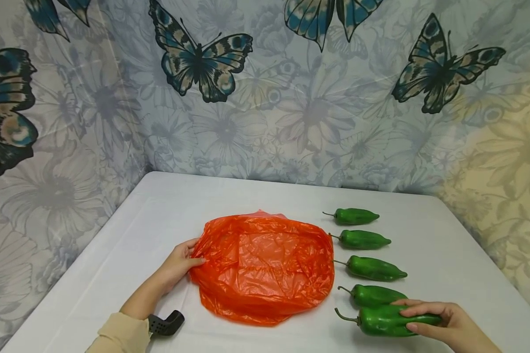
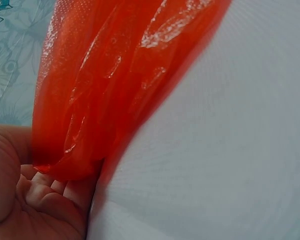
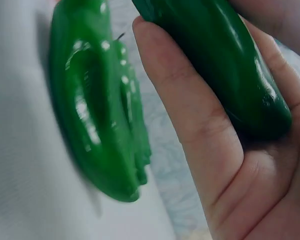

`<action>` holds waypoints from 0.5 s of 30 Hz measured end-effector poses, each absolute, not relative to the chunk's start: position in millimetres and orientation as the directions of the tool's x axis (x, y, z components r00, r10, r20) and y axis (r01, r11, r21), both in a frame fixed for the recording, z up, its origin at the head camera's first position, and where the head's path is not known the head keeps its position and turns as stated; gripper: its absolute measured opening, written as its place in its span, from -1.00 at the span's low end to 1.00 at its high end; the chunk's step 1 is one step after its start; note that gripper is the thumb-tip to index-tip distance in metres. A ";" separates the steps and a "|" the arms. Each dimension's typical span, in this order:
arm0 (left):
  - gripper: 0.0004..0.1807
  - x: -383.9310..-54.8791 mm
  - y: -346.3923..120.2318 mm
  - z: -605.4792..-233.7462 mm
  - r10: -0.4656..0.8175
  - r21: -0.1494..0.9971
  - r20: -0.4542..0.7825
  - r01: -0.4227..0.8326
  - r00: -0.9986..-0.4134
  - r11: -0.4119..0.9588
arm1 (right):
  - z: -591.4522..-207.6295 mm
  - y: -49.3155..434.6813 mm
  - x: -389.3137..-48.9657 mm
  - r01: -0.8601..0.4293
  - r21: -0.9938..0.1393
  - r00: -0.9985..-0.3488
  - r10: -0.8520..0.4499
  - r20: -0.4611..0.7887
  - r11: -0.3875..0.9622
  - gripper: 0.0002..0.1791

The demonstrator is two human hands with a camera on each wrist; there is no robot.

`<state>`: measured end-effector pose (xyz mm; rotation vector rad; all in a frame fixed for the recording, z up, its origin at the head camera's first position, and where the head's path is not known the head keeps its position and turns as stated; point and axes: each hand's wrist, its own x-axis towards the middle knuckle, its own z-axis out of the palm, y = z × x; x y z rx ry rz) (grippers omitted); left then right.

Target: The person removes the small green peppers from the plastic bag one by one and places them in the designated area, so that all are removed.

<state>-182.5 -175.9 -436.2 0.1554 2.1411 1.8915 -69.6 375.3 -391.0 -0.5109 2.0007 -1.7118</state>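
An orange-red plastic bag (image 1: 265, 269) lies on the table with its mouth spread wide. My left hand (image 1: 181, 262) pinches the bag's left edge between thumb and fingers. In the left wrist view the gathered film (image 2: 105, 90) hangs into the fingers of that hand (image 2: 40, 195). At the front right my right hand (image 1: 446, 318) grips a green pepper (image 1: 382, 321), its stem pointing left. The right wrist view shows this pepper (image 3: 220, 65) held along the fingers of the hand (image 3: 205, 125), with another green pepper (image 3: 85, 100) on the table beside it.
Several green peppers lie in a column right of the bag, stems towards it; the nearest one (image 1: 375, 295) is partly covered by the held pepper. A black band with a curved piece (image 1: 168, 323) sits at my left wrist. Butterfly-print cloth (image 1: 313, 113) hangs behind the white table (image 1: 181, 191).
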 end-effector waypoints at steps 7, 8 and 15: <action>-0.29 -183.3 -176.4 -437.0 0.268 0.984 -0.143 -0.109 -0.953 0.137 | -401.2 380.9 -68.0 0.076 -0.994 -0.787 -0.607 -0.109 0.081 -0.63; -0.29 -183.5 -176.6 -437.2 0.270 0.985 -0.143 -0.109 -0.952 0.137 | -402.4 381.9 -67.7 0.096 -0.993 -0.783 -0.610 -0.122 0.075 -0.63; -0.30 -183.8 -177.0 -436.6 0.273 0.985 -0.142 -0.110 -0.951 0.131 | -412.2 382.2 -64.6 0.054 -0.996 -0.765 -0.638 -0.090 0.076 -0.62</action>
